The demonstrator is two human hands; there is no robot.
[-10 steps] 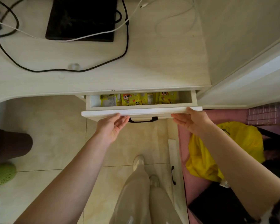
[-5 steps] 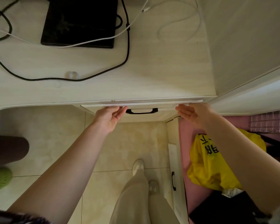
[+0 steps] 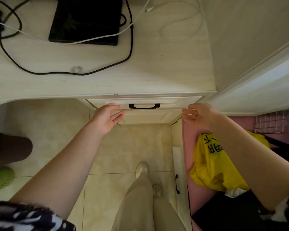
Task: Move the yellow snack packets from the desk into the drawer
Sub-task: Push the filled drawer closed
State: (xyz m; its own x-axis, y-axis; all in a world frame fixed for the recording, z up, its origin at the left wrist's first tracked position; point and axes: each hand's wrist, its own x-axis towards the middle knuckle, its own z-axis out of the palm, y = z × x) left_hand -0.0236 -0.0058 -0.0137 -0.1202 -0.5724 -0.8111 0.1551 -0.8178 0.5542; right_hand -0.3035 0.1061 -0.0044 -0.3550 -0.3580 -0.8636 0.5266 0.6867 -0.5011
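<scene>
The drawer (image 3: 143,102) under the worktop's (image 3: 107,80) front edge is closed, hiding the packets. Left hand (image 3: 107,118) and right hand (image 3: 199,116) hover before it, fingers loosely apart, holding nothing.

The desk (image 3: 107,84) is pale cream with a faint wood grain, and the drawer (image 3: 170,101) front matches it, with a black handle (image 3: 144,106). In the upper left lie a black flat device (image 3: 85,20), a black cable (image 3: 131,47) and a white cable (image 3: 182,22). The floor tiles (image 3: 132,147) are beige. At lower right a yellow bag (image 3: 212,167) with black lettering sits on pink (image 3: 188,147). The sleeve (image 3: 23,217) at lower left is black-and-white patterned; the slipper (image 3: 0,179) at left is green.
</scene>
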